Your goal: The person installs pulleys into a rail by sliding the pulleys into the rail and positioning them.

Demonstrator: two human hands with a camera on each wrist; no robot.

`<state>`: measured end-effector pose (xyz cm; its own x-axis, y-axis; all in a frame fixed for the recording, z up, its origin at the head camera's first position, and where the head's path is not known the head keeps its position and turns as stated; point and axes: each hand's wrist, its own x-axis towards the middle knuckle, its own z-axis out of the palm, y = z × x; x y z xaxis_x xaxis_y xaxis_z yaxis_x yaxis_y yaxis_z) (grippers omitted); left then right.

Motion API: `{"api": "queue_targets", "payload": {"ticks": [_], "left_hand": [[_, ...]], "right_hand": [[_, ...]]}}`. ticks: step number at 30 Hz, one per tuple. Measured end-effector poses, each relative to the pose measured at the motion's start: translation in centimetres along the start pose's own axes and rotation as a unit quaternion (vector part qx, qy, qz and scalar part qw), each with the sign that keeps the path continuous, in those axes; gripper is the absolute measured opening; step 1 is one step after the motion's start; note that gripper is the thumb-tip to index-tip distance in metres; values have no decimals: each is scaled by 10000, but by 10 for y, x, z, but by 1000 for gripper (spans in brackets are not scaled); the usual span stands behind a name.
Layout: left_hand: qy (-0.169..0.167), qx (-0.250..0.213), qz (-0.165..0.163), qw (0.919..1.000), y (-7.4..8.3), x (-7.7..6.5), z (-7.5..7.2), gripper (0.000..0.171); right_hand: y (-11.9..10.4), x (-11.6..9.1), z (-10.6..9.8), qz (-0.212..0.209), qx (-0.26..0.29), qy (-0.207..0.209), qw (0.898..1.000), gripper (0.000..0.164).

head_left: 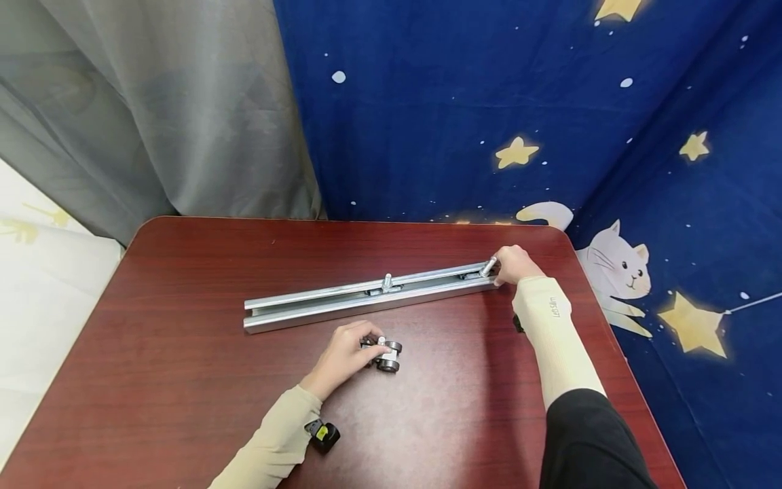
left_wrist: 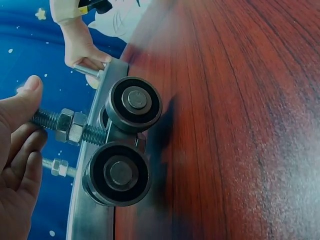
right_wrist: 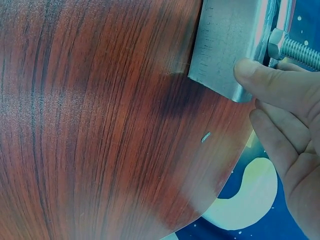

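Note:
A four-wheeled roller trolley point(head_left: 389, 355) with an upright threaded bolt point(left_wrist: 47, 118) is near the middle of the table. My left hand point(head_left: 345, 354) pinches that bolt at its end between thumb and fingers. Behind it lies a silver metal channel rail point(head_left: 318, 309), slot upward, slanting up to the right. Two more trolleys sit in the slot; one bolt point(head_left: 387, 282) stands at mid-rail, another point(head_left: 487, 267) tilts near the right end. My right hand point(head_left: 512, 265) grips that right end, its thumb on the rail's side wall point(right_wrist: 225, 55) in the right wrist view.
The dark red wooden table point(head_left: 165, 380) has rounded far corners. A grey curtain point(head_left: 214, 122) and a blue star-patterned curtain point(head_left: 427, 102) hang right behind its far edge. A small pale fleck point(right_wrist: 205, 137) lies on the tabletop near the rail's right end.

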<state>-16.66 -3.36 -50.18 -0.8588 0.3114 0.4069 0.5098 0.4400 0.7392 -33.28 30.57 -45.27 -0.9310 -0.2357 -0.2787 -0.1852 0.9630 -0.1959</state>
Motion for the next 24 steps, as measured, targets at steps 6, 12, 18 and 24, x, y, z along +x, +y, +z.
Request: {"api": "queue_targets", "payload": {"ticks": [6, 12, 18, 24], "left_hand": [[-53, -105, -97, 9999, -2, -4, 0, 16], [301, -94, 120, 9994, -7, -7, 5, 18], [418, -203, 331, 9984, -14, -14, 10, 22], [328, -70, 408, 9986, -18, -20, 11, 20]], "right_hand": [[1, 0, 0, -40, -44, 12, 10000, 22], [1, 0, 0, -101, -30, 48, 9999, 23], [1, 0, 1, -131, 23, 52, 9999, 24], [2, -1, 0, -71, 13, 40, 10000, 24]]}}
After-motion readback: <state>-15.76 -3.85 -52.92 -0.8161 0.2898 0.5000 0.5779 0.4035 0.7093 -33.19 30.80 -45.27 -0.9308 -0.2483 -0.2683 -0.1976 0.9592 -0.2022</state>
